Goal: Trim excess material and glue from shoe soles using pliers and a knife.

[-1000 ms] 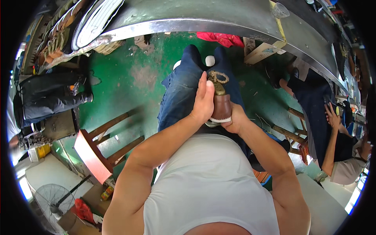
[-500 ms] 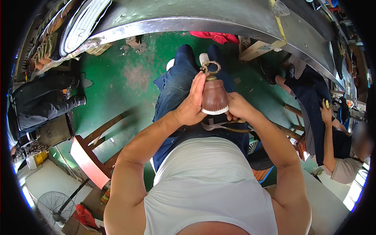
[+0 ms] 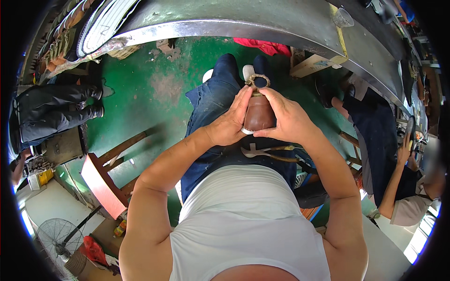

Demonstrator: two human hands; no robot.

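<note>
Over my lap I hold a brown leather shoe upper (image 3: 259,115) stretched on a shoe last, with a white strip along its edge nearest me. A ring of twisted rope (image 3: 268,78) stands at its far end. My left hand (image 3: 228,122) presses flat against the left side, fingers pointing away from me. My right hand (image 3: 294,119) wraps the right side, its fingertips near the rope end and thumb at the near edge. Lasting pincers (image 3: 269,153) with spread handles lie on my dark-clothed lap just below. The underside of the shoe is hidden.
A metal-topped workbench (image 3: 225,29) curves across ahead, bearing a plastic cup (image 3: 343,18). Wooden stools (image 3: 104,180) stand at left; a fan (image 3: 61,248) sits lower left. Co-workers are at both sides, the right one (image 3: 398,178) holding something. Red cloth (image 3: 265,46) lies under the bench.
My right hand has moved up from the shoe's lower right side and now wraps its right and upper part. The pincers on my lap show more fully. My left hand stays on the shoe.
</note>
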